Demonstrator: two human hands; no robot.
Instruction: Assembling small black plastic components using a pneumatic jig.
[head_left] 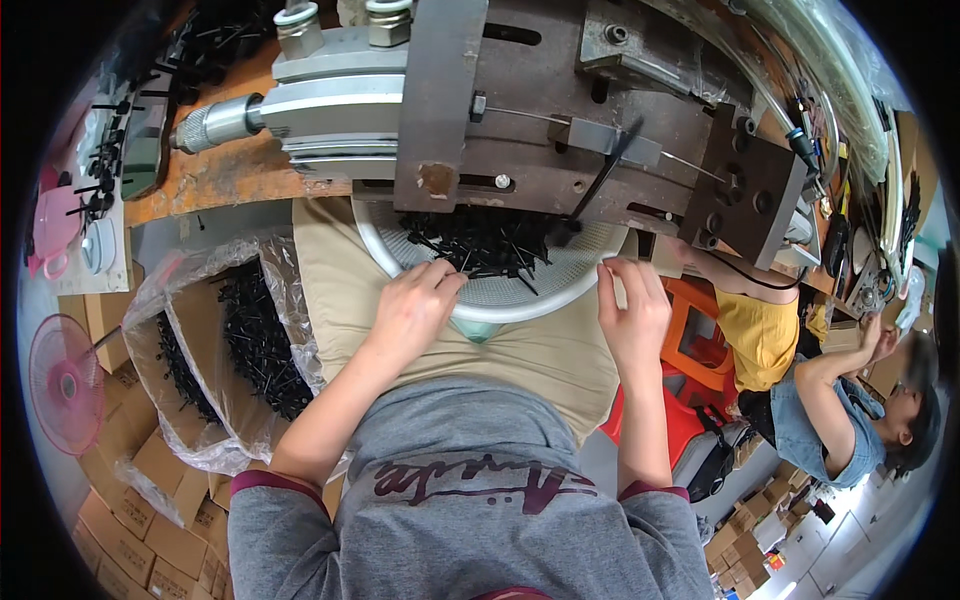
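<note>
A white mesh basket rests on my lap below the machine. Inside it lies a heap of thin black pins with round heads. My left hand is over the basket's near left rim, fingers bent and drawn together beside the heap. Whether a pin is between those fingertips cannot be made out. At the right rim is my right hand, thumb and fingers pinched together; anything between them is hidden. One longer black rod with a round head slants between the metal fixture and the basket, touched by neither hand.
A silver cylinder and a dark steel plate stand along the bench. To the left, a plastic-lined carton holds many black pins, near a pink fan. A co-worker sits at right, beyond an orange stool.
</note>
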